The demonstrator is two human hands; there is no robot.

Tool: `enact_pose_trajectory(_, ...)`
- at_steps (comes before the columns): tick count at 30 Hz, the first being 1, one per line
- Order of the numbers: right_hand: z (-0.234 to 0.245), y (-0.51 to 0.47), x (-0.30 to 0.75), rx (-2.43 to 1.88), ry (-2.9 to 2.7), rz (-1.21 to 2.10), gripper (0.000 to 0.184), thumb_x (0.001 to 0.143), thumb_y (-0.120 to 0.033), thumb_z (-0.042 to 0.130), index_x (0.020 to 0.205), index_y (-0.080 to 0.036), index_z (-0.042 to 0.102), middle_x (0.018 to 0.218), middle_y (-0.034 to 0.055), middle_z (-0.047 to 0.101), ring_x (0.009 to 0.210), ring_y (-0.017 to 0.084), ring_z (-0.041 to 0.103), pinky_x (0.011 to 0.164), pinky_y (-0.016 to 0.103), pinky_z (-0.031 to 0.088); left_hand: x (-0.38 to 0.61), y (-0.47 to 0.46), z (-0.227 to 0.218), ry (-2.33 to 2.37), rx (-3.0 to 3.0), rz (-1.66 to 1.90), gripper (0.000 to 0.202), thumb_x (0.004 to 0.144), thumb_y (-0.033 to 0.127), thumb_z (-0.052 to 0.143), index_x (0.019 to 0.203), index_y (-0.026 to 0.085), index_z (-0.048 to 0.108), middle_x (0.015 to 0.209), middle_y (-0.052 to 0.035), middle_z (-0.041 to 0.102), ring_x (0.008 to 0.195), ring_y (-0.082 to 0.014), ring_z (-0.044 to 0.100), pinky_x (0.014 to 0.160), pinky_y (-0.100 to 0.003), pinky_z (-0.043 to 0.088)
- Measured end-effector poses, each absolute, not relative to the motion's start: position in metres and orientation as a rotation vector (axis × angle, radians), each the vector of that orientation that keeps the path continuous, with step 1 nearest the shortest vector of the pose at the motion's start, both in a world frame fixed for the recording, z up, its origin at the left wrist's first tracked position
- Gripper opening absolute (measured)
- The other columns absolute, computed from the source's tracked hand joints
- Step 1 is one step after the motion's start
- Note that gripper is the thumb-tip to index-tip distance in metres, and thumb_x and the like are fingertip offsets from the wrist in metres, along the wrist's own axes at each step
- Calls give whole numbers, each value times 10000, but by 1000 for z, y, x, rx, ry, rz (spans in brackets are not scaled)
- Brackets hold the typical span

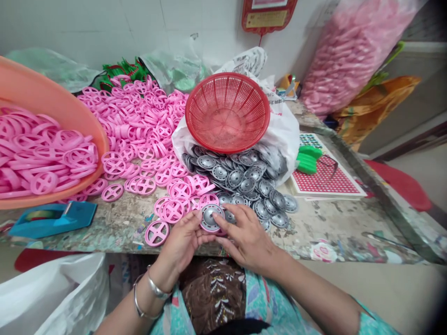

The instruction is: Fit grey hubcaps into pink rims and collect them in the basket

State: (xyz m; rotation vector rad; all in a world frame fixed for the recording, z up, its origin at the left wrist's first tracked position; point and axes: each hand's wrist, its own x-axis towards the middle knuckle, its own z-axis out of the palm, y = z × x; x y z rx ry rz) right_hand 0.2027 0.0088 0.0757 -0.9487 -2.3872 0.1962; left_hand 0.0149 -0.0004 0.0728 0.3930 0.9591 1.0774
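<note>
Near the table's front edge, a grey wheel-cover disc (211, 215) sits on a pink plastic wheel ring (210, 230), whose rim shows below it. My left hand (183, 237) grips the ring from the left, thumb on top and fingers curled underneath. From the right, my right hand (246, 237) holds the disc, its fingertips pressing on the disc's face and right edge. Loose pink wheels (173, 211) lie just left and behind my hands. A heap of grey discs (247, 179) spills from a white bag (286, 125) behind my right hand.
A red basket (227, 111) stands on the white bag. At left are an orange tub (99, 135) of pink wheels and a blue tape dispenser (54, 218). Sticker sheets (328, 181) with a green piece (308, 159) lie right, below a large bag of pink parts (352, 56).
</note>
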Motion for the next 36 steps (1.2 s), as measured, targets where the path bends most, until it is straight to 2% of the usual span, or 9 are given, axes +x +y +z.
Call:
enact_pose_trajectory(3, 82, 13, 199, -990, -2220, 410, 435, 886, -366, 521, 1290, -205, 516, 1285, 150, 443, 1177, 272, 435, 956, 458, 411, 17, 2, 73, 942, 434, 1107, 224, 758, 291, 702, 908, 162, 597, 807, -21, 704, 663, -133, 669, 620, -263, 571)
enact_pose_trajectory(6, 90, 24, 195, -1077, -1998, 738, 362, 905, -349, 497, 1231, -199, 548, 1108, 104, 569, 1019, 205, 544, 872, 361, 465, 20, 3, 75, 908, 544, 1102, 203, 800, 314, 655, 937, 179, 589, 850, -11, 687, 728, -139, 661, 682, -295, 567)
enact_pose_trajectory(9, 94, 33, 191, -1099, -1821, 1055, 256, 889, -341, 533, 1091, -207, 616, 970, 45, 649, 881, 171, 594, 797, 309, 478, 23, 5, 77, 869, 688, 1081, 253, 807, 331, 640, 1015, 204, 573, 986, -21, 658, 857, -165, 640, 735, -317, 553)
enact_pose_trajectory(12, 92, 34, 187, -1074, -1696, 1241, 219, 861, -329, 572, 1027, -203, 637, 887, 18, 663, 778, 147, 595, 702, 263, 477, 25, 6, 78, 913, 831, 1040, 314, 753, 312, 692, 1017, 209, 556, 978, -18, 644, 809, -163, 628, 673, -293, 546)
enact_pose_trajectory(17, 84, 30, 182, -1085, -1545, 1349, 249, 817, -329, 613, 1015, -181, 643, 765, 3, 632, 641, 122, 551, 577, 229, 446, 24, 6, 70, 1013, 944, 1074, 247, 756, 312, 671, 952, 203, 569, 817, 13, 606, 639, -130, 579, 551, -256, 519)
enact_pose_trajectory(25, 81, 37, 181, -1016, -1722, 1431, 253, 857, -372, 564, 1012, -191, 649, 927, 36, 674, 836, 162, 616, 760, 297, 492, 16, 1, 62, 1171, 1086, 1054, 257, 794, 350, 611, 1006, 204, 622, 825, -14, 617, 716, -165, 566, 587, -262, 513)
enact_pose_trajectory(29, 84, 34, 173, -976, -1704, 1430, 253, 866, -372, 554, 1012, -184, 638, 916, 34, 669, 833, 156, 612, 770, 296, 487, 9, 2, 67, 1186, 1109, 1034, 251, 835, 383, 553, 976, 193, 635, 782, -8, 613, 670, -149, 550, 576, -245, 480)
enact_pose_trajectory(34, 79, 31, 165, -982, -1643, 1445, 225, 856, -361, 562, 972, -180, 628, 880, 29, 665, 807, 153, 610, 736, 290, 492, 10, 5, 68, 1211, 1063, 1074, 209, 811, 371, 577, 886, 184, 635, 740, 6, 605, 611, -136, 551, 520, -224, 449)
enact_pose_trajectory(36, 78, 37, 166, -1013, -1630, 1483, 232, 841, -368, 576, 965, -176, 620, 845, 23, 662, 759, 145, 609, 686, 277, 500, 10, 6, 66, 1239, 1027, 1020, 261, 803, 393, 582, 954, 186, 630, 718, 9, 610, 549, -132, 551, 479, -227, 440)
